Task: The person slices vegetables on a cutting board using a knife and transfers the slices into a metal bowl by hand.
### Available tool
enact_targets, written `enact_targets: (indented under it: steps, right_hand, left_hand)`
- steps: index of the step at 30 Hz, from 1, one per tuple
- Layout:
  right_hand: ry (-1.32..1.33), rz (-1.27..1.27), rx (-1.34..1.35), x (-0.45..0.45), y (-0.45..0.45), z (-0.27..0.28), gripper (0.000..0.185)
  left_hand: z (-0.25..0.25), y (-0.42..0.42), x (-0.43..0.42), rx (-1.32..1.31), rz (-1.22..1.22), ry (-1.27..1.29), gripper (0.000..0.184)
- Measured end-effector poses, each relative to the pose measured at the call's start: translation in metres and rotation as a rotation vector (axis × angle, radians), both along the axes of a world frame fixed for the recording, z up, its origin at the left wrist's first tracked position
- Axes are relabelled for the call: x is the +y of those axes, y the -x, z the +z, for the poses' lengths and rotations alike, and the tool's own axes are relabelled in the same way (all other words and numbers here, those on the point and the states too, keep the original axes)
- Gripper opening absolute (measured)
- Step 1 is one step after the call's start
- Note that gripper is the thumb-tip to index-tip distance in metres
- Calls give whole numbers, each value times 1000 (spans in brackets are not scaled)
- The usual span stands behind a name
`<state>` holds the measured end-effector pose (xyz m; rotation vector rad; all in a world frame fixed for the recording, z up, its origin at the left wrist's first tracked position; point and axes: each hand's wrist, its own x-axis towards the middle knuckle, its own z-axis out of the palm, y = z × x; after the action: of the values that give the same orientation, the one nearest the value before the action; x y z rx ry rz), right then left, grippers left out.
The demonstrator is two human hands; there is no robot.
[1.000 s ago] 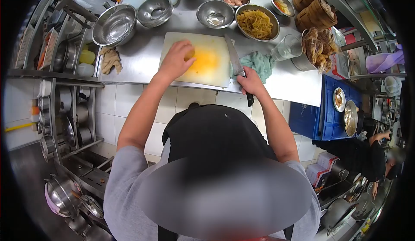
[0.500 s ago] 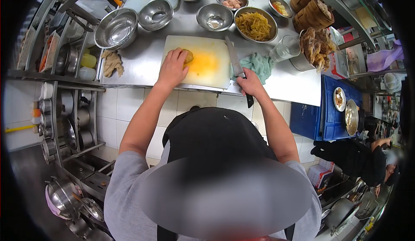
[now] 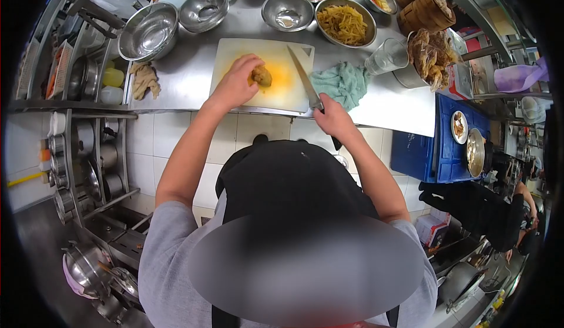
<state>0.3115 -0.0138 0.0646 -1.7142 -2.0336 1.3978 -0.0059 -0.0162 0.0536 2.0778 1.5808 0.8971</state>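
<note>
A knobbly brownish-yellow lump of food (image 3: 262,77) rests on the white cutting board (image 3: 226,52), which is stained yellow in the middle. My left hand (image 3: 239,81) is at the lump's left side, its fingers and thumb curled around it. My right hand (image 3: 333,116) grips the dark handle of a long knife (image 3: 303,74). The blade slants up and left over the right part of the board; whether it touches the surface I cannot tell. A crumpled green cloth (image 3: 342,86) lies just right of the board.
Behind the board stand a steel bowl of yellow-brown strips (image 3: 346,23) and several other metal bowls, including a large one (image 3: 148,31) at left. A glass jar (image 3: 386,59), bamboo steamers (image 3: 426,16) and a beige cloth (image 3: 144,80) flank the board. Another person (image 3: 479,213) is at far right.
My right hand has brought the knife leftward, so its blade now crosses over the board. My left hand has shifted on the lump, showing more of it. The view has moved slightly.
</note>
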Motion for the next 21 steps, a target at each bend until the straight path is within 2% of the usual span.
enact_targets:
  steps: [2, 4, 6, 9, 19, 21]
  right_hand:
    - [-317, 177, -115, -7, 6, -3, 28]
    - [-305, 214, -164, -9, 22, 6, 25]
    - [-381, 267, -243, -12, 36, 19, 21]
    - [-375, 372, -364, -10, 44, 3, 18]
    - [-424, 447, -400, -3, 47, 15, 16]
    - [-426, 436, -409, -6, 48, 27, 15]
  left_hand:
    - [2, -5, -10, -29, 27, 15, 42]
    - [-3, -9, -15, -54, 52, 31, 41]
    - [-15, -18, -19, -28, 64, -138, 37]
    - [-30, -28, -16, -79, 135, -188, 38]
    - [-48, -34, -5, -81, 205, -317, 37]
    - [-49, -35, -8, -9, 192, -328, 38]
